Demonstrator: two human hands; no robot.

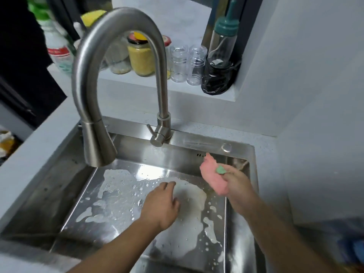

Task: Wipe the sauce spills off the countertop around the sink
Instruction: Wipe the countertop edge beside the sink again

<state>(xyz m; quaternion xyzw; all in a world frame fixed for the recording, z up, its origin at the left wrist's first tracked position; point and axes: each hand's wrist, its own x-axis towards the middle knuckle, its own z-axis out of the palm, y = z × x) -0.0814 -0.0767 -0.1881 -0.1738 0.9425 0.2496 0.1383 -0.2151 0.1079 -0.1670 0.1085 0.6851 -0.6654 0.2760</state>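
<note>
My right hand [237, 185] holds a pink cloth [213, 177] with a small green patch over the right side of the steel sink [241, 223]. My left hand [162, 203] hovers low in the basin with loosely spread fingers, holding nothing. White foamy liquid [189, 196] is spread across the sink floor under and around that hand. The pale speckled countertop [262, 142] runs behind and right of the sink; no sauce shows on it in this view.
A tall curved steel faucet [94, 89] arches over the sink's left half. On the ledge behind stand jars [140, 58], clear plastic containers [188, 64] and a bottle in a black bag [220, 75]. A wall stands close on the right.
</note>
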